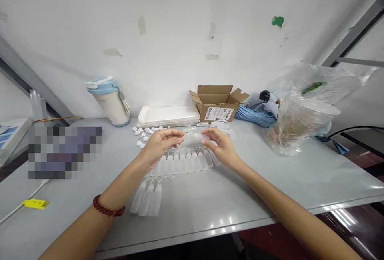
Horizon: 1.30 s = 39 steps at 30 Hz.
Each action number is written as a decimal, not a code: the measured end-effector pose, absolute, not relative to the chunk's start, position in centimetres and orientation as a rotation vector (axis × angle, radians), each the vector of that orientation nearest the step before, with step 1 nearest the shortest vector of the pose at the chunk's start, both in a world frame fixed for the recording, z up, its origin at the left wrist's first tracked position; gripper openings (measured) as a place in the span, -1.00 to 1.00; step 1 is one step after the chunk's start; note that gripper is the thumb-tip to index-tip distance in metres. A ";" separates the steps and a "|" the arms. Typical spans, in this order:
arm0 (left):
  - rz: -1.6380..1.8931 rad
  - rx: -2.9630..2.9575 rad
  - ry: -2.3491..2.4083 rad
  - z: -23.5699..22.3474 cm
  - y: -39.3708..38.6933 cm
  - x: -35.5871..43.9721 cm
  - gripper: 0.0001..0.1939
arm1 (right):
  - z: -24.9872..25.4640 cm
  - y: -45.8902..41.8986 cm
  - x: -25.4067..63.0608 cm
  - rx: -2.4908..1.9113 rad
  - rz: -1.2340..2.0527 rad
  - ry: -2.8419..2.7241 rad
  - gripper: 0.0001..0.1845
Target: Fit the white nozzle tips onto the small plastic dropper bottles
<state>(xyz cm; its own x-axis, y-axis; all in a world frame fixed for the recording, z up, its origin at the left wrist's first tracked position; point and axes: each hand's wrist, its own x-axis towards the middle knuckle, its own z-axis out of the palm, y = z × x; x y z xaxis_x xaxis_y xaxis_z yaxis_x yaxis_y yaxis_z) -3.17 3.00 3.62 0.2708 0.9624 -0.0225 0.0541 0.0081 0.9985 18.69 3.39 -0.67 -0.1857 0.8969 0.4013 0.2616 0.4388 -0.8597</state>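
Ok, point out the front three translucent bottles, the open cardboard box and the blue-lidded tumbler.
Front three translucent bottles (146, 201): head view, middle one's body.
Open cardboard box (220, 114): head view, front wall.
Blue-lidded tumbler (111, 107): head view, cream body.

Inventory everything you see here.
Held bottle: one, translucent, right hand
Row bottles: several, translucent, centre
Front bottles: three, translucent, front
Packets: one stack, white, rear
Caps: several, white, before packets
Tumbler: one, cream-blue, left
Carton: one, brown, rear
Fabric bundle: one, blue, right
Bagged container: one, whitish, right
Cable: one, white, left
Pixelated patch: one, purplish, left
Table: one, grey, underneath
Wall: one, white, rear
Bracelet: one, red, left wrist
Left hand: one, centre
Right hand: one, centre
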 end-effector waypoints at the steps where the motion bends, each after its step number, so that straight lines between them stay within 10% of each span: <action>1: 0.955 1.343 1.033 3.7 2.9 -3.1 -0.81 | -0.7 3.4 18.7 -1.006 0.833 -1.683 -0.78; 39: 0.773 1.689 1.090 3.6 2.2 -2.1 -0.75 | -0.2 1.5 17.8 -0.982 0.859 -1.872 -0.68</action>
<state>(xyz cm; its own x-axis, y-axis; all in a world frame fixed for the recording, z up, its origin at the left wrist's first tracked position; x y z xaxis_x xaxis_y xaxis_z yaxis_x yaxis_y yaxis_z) -2.08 2.23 3.58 0.4031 0.9150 0.0144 0.3155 -0.1537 0.9364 17.76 1.47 -0.15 -0.3464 0.8687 0.3540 0.2984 0.4598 -0.8364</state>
